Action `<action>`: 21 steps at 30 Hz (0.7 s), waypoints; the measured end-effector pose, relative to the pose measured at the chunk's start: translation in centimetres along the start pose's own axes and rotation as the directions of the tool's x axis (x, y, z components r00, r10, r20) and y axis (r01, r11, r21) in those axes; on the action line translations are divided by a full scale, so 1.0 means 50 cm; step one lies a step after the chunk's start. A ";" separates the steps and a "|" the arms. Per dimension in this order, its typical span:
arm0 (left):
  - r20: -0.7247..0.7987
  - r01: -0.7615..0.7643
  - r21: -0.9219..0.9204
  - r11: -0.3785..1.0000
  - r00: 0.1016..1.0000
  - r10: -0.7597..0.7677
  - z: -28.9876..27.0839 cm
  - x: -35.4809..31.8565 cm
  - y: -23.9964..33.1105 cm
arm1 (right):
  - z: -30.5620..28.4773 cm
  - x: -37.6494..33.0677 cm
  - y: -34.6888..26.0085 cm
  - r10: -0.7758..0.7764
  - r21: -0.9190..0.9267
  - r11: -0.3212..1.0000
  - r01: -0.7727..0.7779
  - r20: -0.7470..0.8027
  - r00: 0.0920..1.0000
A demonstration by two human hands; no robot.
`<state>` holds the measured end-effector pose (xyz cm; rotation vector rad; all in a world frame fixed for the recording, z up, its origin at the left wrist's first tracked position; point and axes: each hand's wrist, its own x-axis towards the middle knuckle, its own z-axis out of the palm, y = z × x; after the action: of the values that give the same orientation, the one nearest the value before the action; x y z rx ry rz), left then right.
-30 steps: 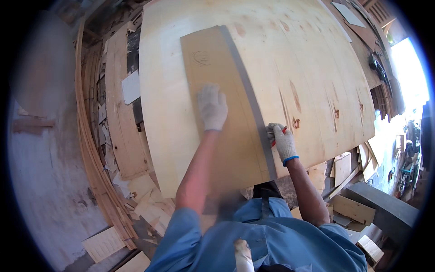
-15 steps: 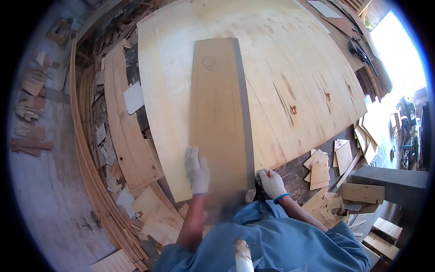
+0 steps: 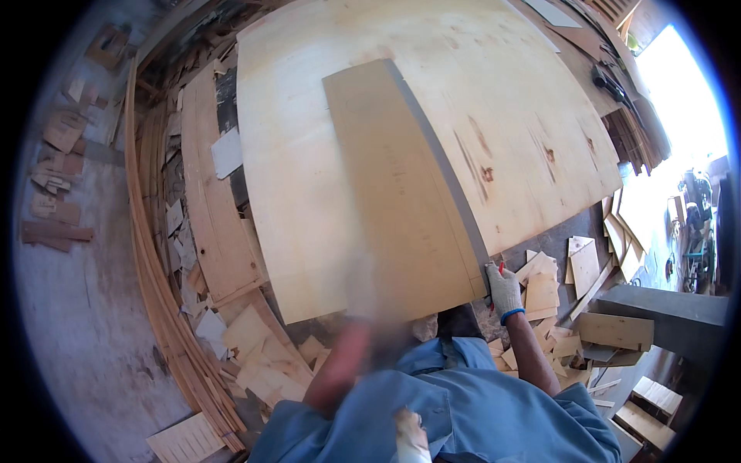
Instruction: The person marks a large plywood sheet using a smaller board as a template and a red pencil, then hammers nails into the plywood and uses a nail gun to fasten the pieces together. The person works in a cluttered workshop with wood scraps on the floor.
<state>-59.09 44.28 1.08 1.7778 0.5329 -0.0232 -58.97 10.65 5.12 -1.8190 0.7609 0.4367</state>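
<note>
A long brown board with a grey strip along its right edge lies slantwise on a large pale plywood sheet. My right hand, in a white knit glove with a blue cuff, is closed at the board's near right corner. A slim red thing sticks up from its fingers; its kind is too small to tell. My left hand is smeared by motion over the board's near left edge, so its fingers cannot be made out.
Wood offcuts lie heaped on the right, and more scraps lie at the near left. Long thin strips run down the left side. A black tool rests at the far right, beyond the plywood. A grey beam juts in from the right.
The brown board has turned, its near end swinging to the right. My right hand has moved right with that corner, and my left hand has shifted right and blurred.
</note>
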 end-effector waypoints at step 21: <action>-0.244 0.072 -0.699 0.712 0.911 -0.332 0.467 0.058 0.188 | -0.480 0.151 -0.049 -0.075 -0.430 0.897 0.108 0.094 0.993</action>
<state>-47.01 22.06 2.27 0.9822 0.8746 0.3131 -53.27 -13.26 10.95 -2.2300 0.5490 0.6492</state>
